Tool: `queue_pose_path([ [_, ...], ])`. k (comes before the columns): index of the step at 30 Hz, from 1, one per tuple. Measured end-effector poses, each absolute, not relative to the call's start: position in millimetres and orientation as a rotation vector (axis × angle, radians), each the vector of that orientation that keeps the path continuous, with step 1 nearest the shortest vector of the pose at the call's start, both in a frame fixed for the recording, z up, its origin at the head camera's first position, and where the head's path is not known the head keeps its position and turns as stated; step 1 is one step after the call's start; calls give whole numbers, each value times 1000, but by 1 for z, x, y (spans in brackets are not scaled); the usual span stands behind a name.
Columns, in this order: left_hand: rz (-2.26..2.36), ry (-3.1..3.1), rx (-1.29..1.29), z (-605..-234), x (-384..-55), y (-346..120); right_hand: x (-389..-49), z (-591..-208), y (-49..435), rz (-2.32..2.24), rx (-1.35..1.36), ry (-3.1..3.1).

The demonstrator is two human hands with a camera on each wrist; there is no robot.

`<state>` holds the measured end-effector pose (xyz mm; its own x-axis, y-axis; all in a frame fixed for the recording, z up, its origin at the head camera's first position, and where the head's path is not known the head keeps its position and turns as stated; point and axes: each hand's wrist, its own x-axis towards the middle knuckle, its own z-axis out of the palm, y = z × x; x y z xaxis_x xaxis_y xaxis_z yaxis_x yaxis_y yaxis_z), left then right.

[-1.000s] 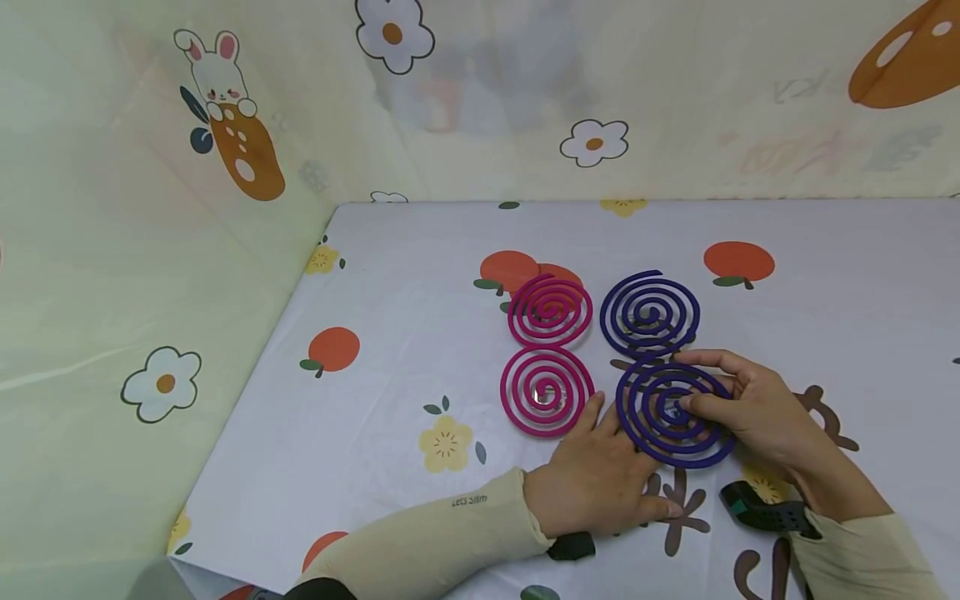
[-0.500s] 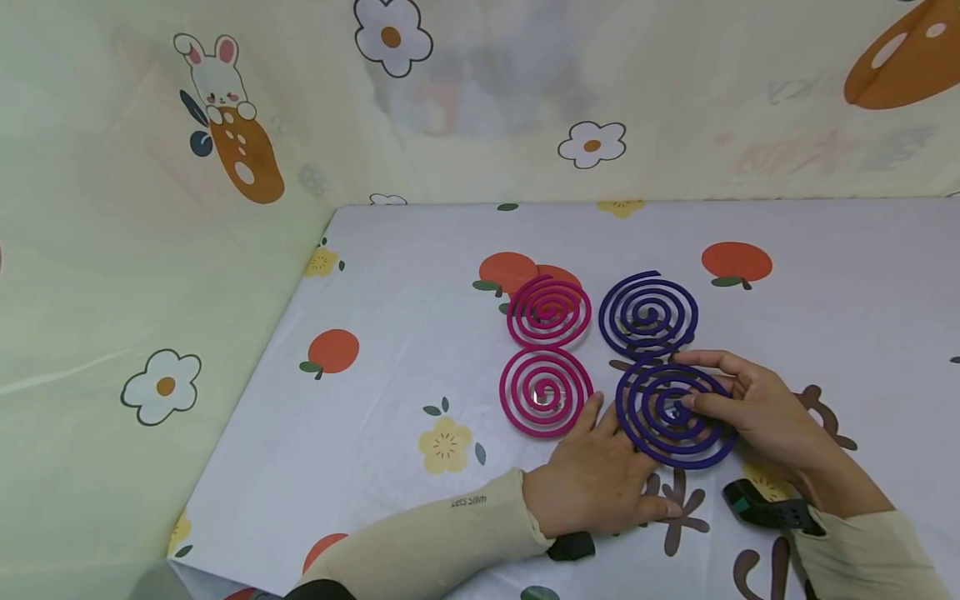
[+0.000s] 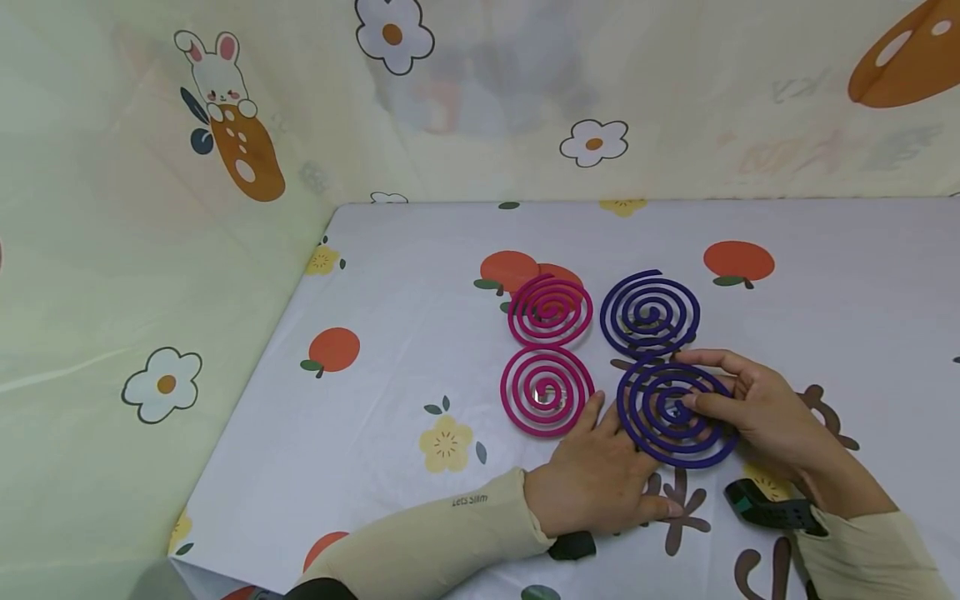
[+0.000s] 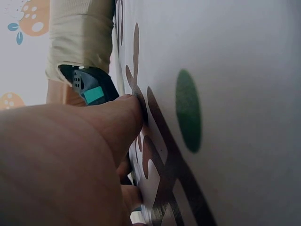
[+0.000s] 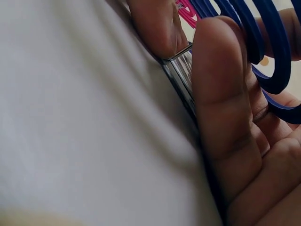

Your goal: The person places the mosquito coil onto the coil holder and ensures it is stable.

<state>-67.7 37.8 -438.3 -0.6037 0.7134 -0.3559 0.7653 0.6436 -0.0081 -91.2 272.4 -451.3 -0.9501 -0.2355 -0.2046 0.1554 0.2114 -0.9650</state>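
Note:
Two dark blue spiral coils stand in front of me in the head view, the far blue coil (image 3: 649,313) flat on the cloth and the near blue coil (image 3: 633,417) raised slightly at its right. My right hand (image 3: 772,417) pinches the near one, thumb by its centre, other fingers beneath. A small clear piece with shiny edges (image 5: 181,70) sits between fingers in the right wrist view. My left hand (image 3: 596,483) rests on the cloth with fingers extended; some fingertips lie beside or under the near blue coil, and one touches or nearly touches the near pink coil (image 3: 513,392).
A far pink coil (image 3: 517,321) lies behind the near pink one, a clear piece visible through the near one's centre. Printed white cloth (image 3: 375,333) covers the table, whose left edge meets a patterned curtain (image 3: 247,283). A black strap (image 3: 772,510) circles my right wrist.

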Motion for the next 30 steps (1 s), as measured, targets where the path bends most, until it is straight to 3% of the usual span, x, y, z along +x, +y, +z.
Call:
queue_pose_path([
  [30,-235,2544,1209,-436,-69,37,-93,-448,270,-1696,2,2186],
])
